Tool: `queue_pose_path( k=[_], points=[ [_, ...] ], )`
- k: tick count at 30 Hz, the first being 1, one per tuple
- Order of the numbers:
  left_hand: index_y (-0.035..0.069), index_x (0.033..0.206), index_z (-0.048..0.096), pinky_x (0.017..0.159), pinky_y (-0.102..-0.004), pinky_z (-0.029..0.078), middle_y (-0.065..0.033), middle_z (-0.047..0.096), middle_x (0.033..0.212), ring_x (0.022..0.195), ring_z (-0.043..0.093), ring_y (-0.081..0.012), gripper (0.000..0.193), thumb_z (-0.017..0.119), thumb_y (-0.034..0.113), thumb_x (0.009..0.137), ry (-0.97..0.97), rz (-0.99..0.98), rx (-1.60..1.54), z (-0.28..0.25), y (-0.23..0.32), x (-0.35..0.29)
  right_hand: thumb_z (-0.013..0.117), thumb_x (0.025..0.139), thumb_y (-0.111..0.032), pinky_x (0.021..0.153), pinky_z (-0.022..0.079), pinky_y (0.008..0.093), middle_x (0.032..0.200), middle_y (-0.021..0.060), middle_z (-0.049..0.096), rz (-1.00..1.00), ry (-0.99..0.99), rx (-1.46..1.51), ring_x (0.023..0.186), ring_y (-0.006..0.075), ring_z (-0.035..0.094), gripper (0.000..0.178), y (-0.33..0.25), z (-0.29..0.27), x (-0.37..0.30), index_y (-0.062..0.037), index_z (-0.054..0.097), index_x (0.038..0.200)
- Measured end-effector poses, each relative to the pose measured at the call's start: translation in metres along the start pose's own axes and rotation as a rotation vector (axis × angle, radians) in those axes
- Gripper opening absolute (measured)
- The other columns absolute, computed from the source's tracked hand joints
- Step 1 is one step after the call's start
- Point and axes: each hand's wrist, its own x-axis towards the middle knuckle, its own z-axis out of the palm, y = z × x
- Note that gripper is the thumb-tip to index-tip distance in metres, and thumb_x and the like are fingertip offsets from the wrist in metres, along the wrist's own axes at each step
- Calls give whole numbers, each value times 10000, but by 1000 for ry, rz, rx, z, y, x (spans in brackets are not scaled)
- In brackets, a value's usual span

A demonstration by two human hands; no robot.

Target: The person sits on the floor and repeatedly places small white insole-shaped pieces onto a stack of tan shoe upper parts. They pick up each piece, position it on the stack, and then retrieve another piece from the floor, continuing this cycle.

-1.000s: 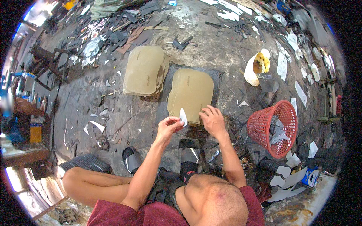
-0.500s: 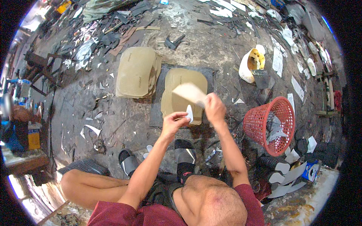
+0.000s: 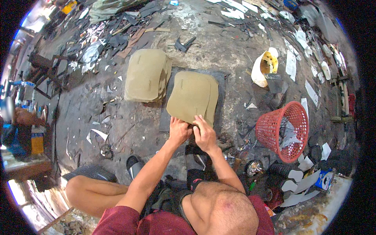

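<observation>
I see the left hand (image 3: 180, 131) curled at the near edge of the top tan rounded sheet (image 3: 188, 94), the right hand (image 3: 205, 135) touching that edge farther right, fingers partly extended; whether either pinches it, I can't tell. Both hands are equally near; the sheet lies straight ahead, long axis pointing away, a lower sheet (image 3: 213, 96) showing rightward. Beyond: black mat (image 3: 223, 89), another tan stack (image 3: 141, 74) left, red basket (image 3: 264, 129) right.
</observation>
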Motion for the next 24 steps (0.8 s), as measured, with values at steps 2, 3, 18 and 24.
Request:
queue_pose_path(
  k=[2, 3, 18, 24],
  points=[
    [157, 1002, 785, 1007, -471, 385, -106, 623, 1165, 1192, 506, -330, 302, 731, 285, 733, 134, 61, -19, -1, 0, 1, 618, 915, -109, 966, 498, 437, 1234, 174, 665, -64, -12, -172, 1141, 358, 624, 239, 6, -7, 0, -25, 653, 1136],
    [171, 1019, 783, 980, -466, 394, -99, 624, 1135, 1165, 515, -322, 300, 732, 283, 745, 124, 37, -10, -2, 2, 1, 631, 900, -115, 942, 502, 426, 1212, 159, 675, -91, -4, -270, 1098, 345, 638, 241, 9, -12, 3, -29, 659, 1124],
    [214, 1083, 755, 812, -439, 405, -60, 582, 963, 962, 534, -285, 244, 701, 272, 852, 205, 3, 78, -1, 16, 2, 573, 890, -127, 903, 515, 464, 1029, 200, 644, -30, -143, -228, 969, 390, 632, 242, 21, -14, 27, 28, 668, 1050],
    [205, 1072, 744, 831, -473, 405, -111, 567, 1026, 973, 513, -319, 222, 718, 298, 872, 235, -112, 114, 3, 49, -22, 583, 881, -180, 887, 527, 491, 971, 177, 678, 132, -354, -173, 951, 384, 662, 218, 41, -15, 59, -16, 702, 958]
  ],
)
